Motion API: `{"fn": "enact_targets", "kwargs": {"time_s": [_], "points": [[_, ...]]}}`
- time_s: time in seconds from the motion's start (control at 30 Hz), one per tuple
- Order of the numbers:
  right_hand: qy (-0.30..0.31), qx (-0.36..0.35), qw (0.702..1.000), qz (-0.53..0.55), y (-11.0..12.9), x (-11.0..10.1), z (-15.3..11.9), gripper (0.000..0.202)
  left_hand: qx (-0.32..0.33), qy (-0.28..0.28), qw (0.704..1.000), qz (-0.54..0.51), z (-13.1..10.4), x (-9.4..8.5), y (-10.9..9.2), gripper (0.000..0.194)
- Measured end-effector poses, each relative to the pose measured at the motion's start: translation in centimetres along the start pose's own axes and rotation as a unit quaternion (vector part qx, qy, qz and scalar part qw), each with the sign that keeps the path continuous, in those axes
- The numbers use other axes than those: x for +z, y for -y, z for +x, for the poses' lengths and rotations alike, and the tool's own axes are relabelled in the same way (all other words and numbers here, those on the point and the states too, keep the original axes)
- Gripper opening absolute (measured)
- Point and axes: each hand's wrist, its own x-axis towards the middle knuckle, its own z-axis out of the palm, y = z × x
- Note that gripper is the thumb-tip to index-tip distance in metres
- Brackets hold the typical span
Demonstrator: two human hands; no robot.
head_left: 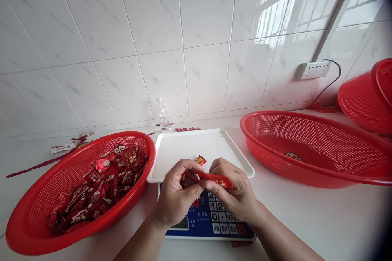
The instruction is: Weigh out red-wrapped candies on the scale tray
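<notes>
Both my hands are together over the blue keypad of a digital scale (202, 231), below its white weighing tray (186, 142). My left hand (174, 197) is closed around several small wrapped snack packets (188, 178), mostly dark red and partly hidden by the fingers. Pinched in my right hand (237, 191) is a bright red packet (220, 180), its left end meeting my left fingertips. A small red packet with yellow lettering (201, 160) shows just above my left fingers; whether it is held or lies on the tray I cannot tell.
At left stands a red plastic basket (147, 147) with many wrapped packets. Another red basket (306, 122) at right has one dark packet (293, 156) inside. Behind the tray are a clear bottle (163, 116) and a red strip (187, 129). A power strip (314, 69) hangs on the tiled wall.
</notes>
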Motion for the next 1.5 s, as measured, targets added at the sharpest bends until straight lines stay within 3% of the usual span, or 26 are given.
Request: {"fn": "enact_targets", "kwargs": {"time_s": [0.17,0.33,0.6,0.83,0.97,1.1,1.33,1.5], "points": [[-0.004,0.011,1.0,0.02,-0.05,0.04,0.12,0.032,0.0,-0.012,1.0,-0.001,0.07,0.06,-0.08,0.022],[-0.005,0.034,0.999,-0.027,0.01,0.04,0.06,0.026,-0.002,-0.011,1.0,0.007,0.18,0.06,0.07,0.02],[-0.027,-0.013,0.999,-0.021,0.0,0.21,-0.05,0.021,0.004,0.001,1.0,0.006,0.14,0.2,0.07,0.018],[-0.03,0.014,0.999,0.029,-0.05,0.2,0.23,0.025,0.015,-0.042,0.999,-0.019,0.15,0.24,0.1,0.022],[-0.022,0.037,0.998,0.039,0.15,0.24,0.27,0.013,-0.001,-0.063,0.997,-0.047,0.17,0.13,0.53,0.021],[-0.025,0.053,0.998,0.037,0.27,0.23,0.24,0.009,-0.009,-0.049,0.999,-0.018,0.37,0.0,0.6,0.021],[-0.025,0.053,0.997,0.042,0.26,-0.05,0.22,0.009,0.033,-0.005,0.999,0.021,0.43,0.08,-0.07,0.015],[-0.023,0.073,0.993,0.087,0.17,0.16,0.11,0.02,0.02,-0.002,1.0,0.002,0.43,0.1,-0.19,0.018]]}}
